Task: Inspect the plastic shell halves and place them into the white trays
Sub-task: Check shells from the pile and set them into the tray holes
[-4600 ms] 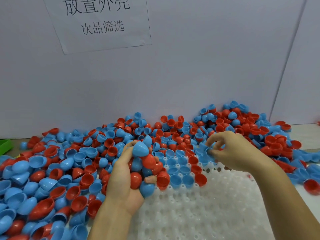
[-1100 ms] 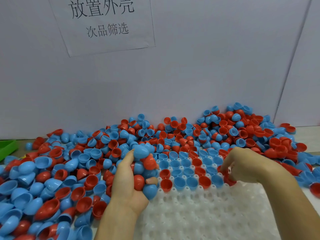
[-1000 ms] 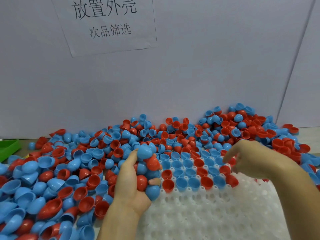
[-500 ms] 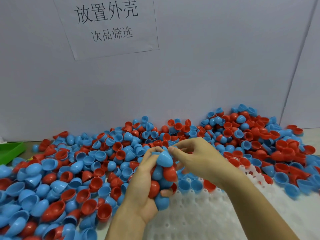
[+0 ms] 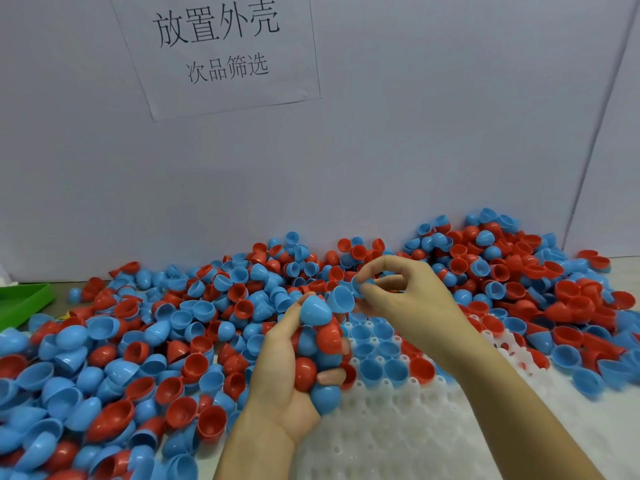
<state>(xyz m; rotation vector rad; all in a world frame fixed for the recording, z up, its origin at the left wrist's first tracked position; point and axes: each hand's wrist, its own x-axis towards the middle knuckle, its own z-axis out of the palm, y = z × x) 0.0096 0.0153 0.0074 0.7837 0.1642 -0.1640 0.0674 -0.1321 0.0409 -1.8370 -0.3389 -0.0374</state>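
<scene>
Plastic shell halves, red and blue, lie heaped across the worktop (image 5: 620,271) beyond and to both sides of the hands. The left hand (image 5: 287,372) clutches a mixed handful (image 5: 317,348). The right hand (image 5: 398,296), just above it, pinches one blue half (image 5: 360,284) between thumb and fingertips. The white tray (image 5: 398,441) sits directly below both hands, its far rows filled. Best, I'd judge, to turn the pinched half, check rim and dome, then seat it hollow-up in the nearest free pocket.
</scene>
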